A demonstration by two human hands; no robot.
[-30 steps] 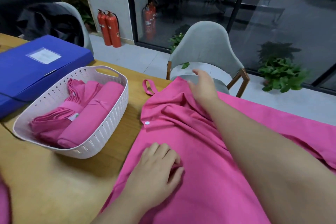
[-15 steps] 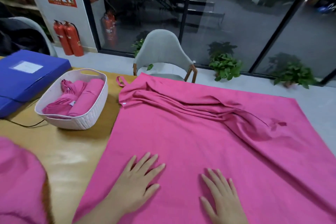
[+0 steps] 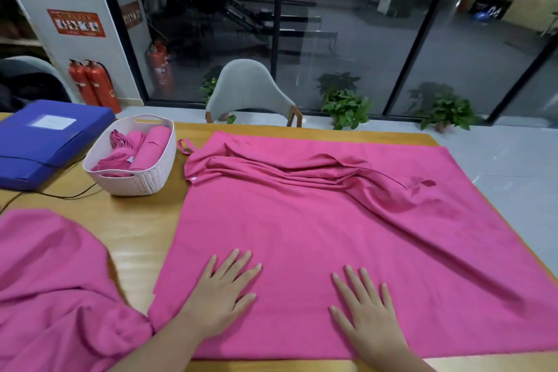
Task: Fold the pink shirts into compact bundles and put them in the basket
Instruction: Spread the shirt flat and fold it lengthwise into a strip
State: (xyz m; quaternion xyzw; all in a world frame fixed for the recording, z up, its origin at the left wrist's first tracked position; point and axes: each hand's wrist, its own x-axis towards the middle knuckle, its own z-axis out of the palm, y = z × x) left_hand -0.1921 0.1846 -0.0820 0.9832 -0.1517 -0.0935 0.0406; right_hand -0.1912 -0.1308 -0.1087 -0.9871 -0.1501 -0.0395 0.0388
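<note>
Both hands (image 3: 290,308) flat on pink shirt (image 3: 317,226)

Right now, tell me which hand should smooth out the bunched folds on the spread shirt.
Right hand, probably. Both lie flat on the spread shirt, but the bunched folds trail toward the far right, on its side; the left hand would have to cross over.

Two hands (image 3: 222,296), one basket (image 3: 142,181), three extinguishers (image 3: 99,87).
</note>
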